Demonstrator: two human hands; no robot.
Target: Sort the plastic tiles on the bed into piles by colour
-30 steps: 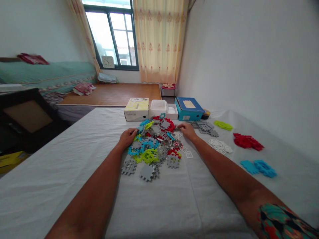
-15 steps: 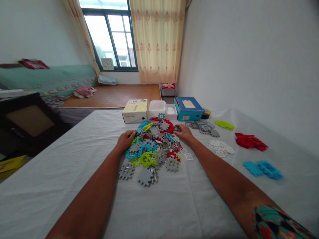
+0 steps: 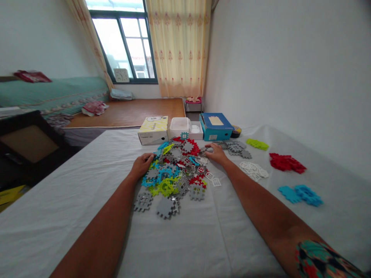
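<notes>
A heap of toothed plastic building tiles (image 3: 168, 187) in grey, blue, lime green and red, mixed with small white window-shaped pieces, lies between my hands. My left hand (image 3: 141, 164) is at the heap's left edge by some blue tiles, its fingers curled together; whatever is in them is hidden. On the heap's right side, my right hand (image 3: 216, 153) has thumb and fingers closed around the edge of a grey tile (image 3: 204, 151). Loose grey tiles (image 3: 165, 207) lie at the near edge of the heap.
Sorted groups lie to the right: grey tiles (image 3: 236, 147), lime green tiles (image 3: 257, 144), white window pieces (image 3: 254, 170), red tiles (image 3: 286, 162) and blue tiles (image 3: 308, 195). Behind the heap stand a yellow-and-white box (image 3: 153, 131), a white container (image 3: 180, 124), a blue box (image 3: 216, 127) and a tape roll (image 3: 236, 132).
The view has turned slightly right, so everything sits a little further left. My right hand stays by the grey tile at the heap's right side; my left hand remains at the left edge.
</notes>
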